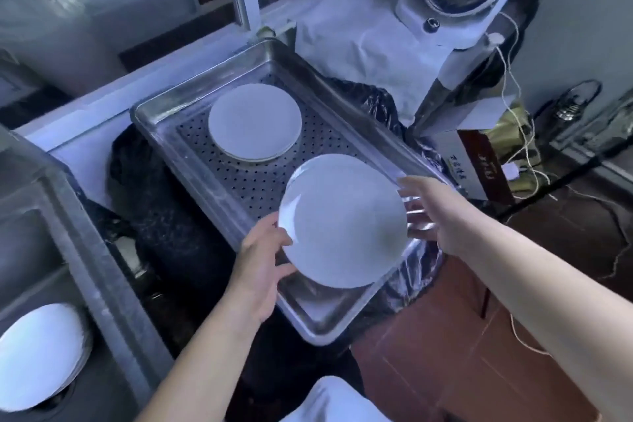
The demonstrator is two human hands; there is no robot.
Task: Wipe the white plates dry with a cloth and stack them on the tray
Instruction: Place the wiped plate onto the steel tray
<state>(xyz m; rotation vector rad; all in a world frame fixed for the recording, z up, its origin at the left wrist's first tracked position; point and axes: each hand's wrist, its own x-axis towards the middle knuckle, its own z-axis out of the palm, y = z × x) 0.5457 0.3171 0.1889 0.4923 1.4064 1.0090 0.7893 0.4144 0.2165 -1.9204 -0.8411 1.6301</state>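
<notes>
White plate (344, 221) held tilted over near end of perforated steel tray (191, 151). Left hand (260, 260) grips rim w/ thumb on top; right hand (430, 216) fingers spread, prob. supporting far edge. Lower flat, centred onto stack of plates (255, 122); glazed, smooth, slippery.
</notes>
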